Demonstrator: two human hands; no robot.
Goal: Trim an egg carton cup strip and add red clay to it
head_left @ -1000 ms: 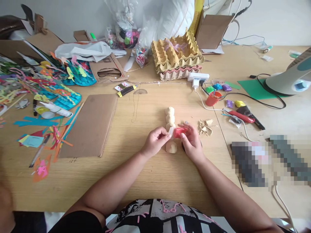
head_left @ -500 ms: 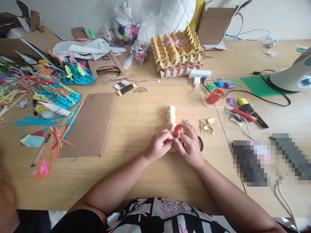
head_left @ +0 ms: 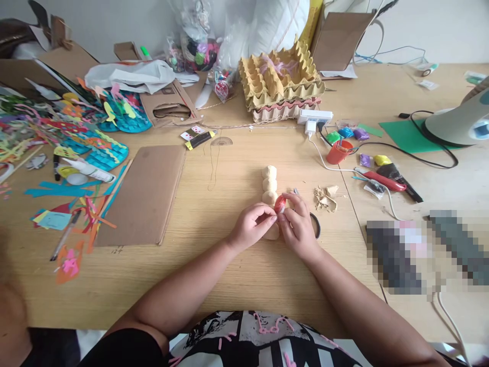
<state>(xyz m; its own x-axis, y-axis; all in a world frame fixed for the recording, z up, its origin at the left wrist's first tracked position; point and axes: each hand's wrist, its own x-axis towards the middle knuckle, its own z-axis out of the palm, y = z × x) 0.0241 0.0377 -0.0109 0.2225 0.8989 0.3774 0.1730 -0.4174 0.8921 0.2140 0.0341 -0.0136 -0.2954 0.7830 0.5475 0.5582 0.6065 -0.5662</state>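
Observation:
My right hand (head_left: 300, 221) holds a small, shiny red packet (head_left: 280, 204), which looks like wrapped modelling clay, between thumb and fingers. Close beside its lower end is my left hand (head_left: 252, 223), thumb and forefinger pinched together; whatever they grip is too small to make out. Under and behind the hands lies a beige strip of rounded egg-tray cups (head_left: 269, 184), its near part mostly covered. Scissors with a black handle (head_left: 317, 225) lie on the table, largely hidden by my right hand.
Torn beige scraps (head_left: 326, 198) lie to the right. Beyond are a red cup (head_left: 339, 152), coloured clay packets (head_left: 346, 133), a red cutter (head_left: 386, 181) and a white cable. Stacked egg trays (head_left: 282, 92) stand at the back; a cardboard sheet (head_left: 139, 199) and paper strips are left.
The left fingertips have come slightly apart from the right thumb. The red packet has tilted a little in my right hand.

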